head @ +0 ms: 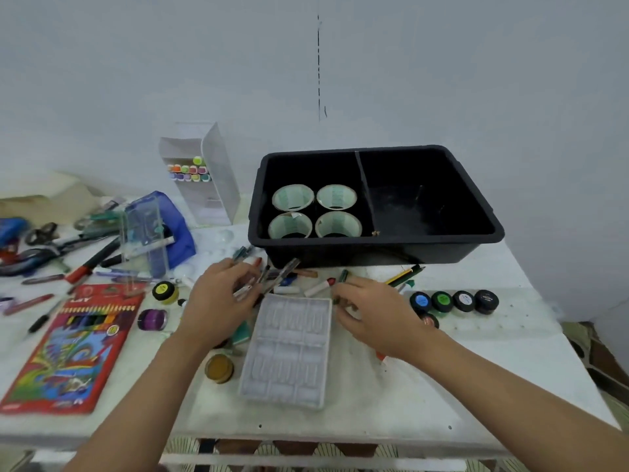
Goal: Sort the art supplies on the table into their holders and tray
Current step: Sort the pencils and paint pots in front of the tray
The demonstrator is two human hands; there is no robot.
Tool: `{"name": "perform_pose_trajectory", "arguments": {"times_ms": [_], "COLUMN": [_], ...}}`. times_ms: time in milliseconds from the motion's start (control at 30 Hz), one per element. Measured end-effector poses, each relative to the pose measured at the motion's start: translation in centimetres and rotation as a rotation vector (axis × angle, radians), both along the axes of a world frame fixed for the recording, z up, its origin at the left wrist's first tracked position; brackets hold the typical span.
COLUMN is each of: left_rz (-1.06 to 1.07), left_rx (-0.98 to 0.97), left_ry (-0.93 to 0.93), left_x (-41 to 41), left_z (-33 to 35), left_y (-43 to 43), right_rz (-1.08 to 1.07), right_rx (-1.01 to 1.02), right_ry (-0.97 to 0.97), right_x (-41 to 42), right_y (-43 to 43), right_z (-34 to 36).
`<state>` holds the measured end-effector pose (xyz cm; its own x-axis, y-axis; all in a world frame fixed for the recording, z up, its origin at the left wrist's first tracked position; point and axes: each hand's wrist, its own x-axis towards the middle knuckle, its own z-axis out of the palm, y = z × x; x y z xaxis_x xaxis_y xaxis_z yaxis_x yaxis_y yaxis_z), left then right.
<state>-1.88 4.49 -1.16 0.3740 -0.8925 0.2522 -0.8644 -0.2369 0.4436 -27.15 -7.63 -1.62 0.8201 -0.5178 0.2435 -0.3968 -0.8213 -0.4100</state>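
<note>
Left hand: the left hand [218, 301] hovered over the tabletop [476, 369] just left of the white moulded tray [286, 349], its grip closed round a bundle of pens [272, 279] that fanned up and right toward the black bin [374, 250]
Right hand: the right hand [374, 313] sat at the tray's upper right corner, its grip narrow, fingertips curled and pinching the lower end of a dark green pen [343, 277] that stood tilted; the blur left the contact soft
White moulded tray: lay flat on the tabletop between the two hands, ribbed slots facing up
Black bin: stood behind the hands, split by a divider, with four pale round holders [292, 197] open end up, two by two, in its left compartment
Loose sticks: a white stick with a red tip [320, 287] lay between bin and tray, near the right fingertips; pencils [405, 274] lay by the bin's front right
Paint jars: a row of four black-lidded jars [454, 301] stood right of the right hand; a yellow jar [165, 291], a purple jar [153, 318] and an ochre jar [219, 367] sat left of the tray
Left side: a red pencil box [68, 345] lay flat near the front edge; behind it stood a clear acrylic holder [144, 233] and, against the wall, a white marker rack [204, 172] showing coloured caps; scissors [44, 233] and scattered pens lay at the far left
</note>
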Motion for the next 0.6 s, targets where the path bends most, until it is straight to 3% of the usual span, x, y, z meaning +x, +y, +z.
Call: {"name": "perform_pose_trajectory", "arguments": {"times_ms": [167,367,500,600], "left_rz": [-0.063,-0.171,-0.273,-0.339], "left_rx": [0.15,0.197,0.213,0.207], "left_ry": [-0.006,-0.011,-0.03,-0.053], "left_x": [3.5,6.1,7.8,8.8], "left_z": [-0.6,-1.2,-1.5,-1.6], "left_y": [2.0,2.4,2.4,2.6], "right_rz": [-0.053,-0.233,-0.428,-0.483], "right_rx": [0.069,0.146,0.549,0.65], "right_ry": [-0.097,-0.026,-0.293,-0.453], "right_x": [4.9,10.2,12.7,13.8], "right_y": [0.5,1.4,2.2,3.0], "right_z": [-1.3,-1.6,-1.7,-1.5]}}
